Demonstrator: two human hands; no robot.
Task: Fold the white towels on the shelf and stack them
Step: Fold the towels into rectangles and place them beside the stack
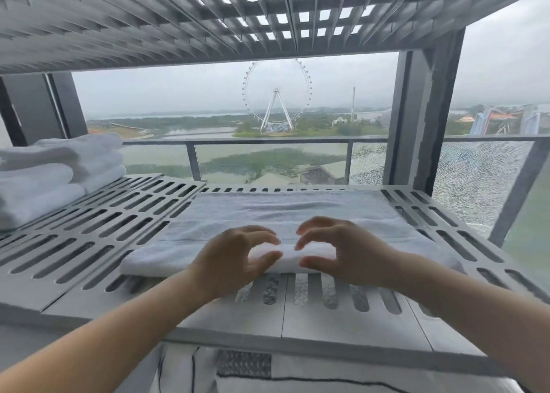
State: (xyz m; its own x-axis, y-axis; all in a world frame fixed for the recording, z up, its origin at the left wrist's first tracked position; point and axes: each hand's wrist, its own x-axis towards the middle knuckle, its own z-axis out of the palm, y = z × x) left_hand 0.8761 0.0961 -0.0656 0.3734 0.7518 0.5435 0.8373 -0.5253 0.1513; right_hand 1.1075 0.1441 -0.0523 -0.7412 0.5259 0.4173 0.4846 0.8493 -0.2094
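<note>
A white towel (pixel 291 211) lies flat on the grey slotted shelf (pixel 89 237), its long side running left to right and its near edge doubled into a thick fold. My left hand (pixel 235 258) and my right hand (pixel 342 252) sit side by side at the middle of that near fold. On each hand the thumb is in front of the fold and the fingers are curled over its top, pinching it. A stack of folded white towels (pixel 44 178) rests at the shelf's far left.
Another slotted shelf (pixel 178 20) hangs close overhead. A thick grey post (pixel 422 118) stands at the back right corner. Behind the shelf are a balcony railing (pixel 268 141) and glass. Light fabric (pixel 297 374) lies below the shelf's front edge.
</note>
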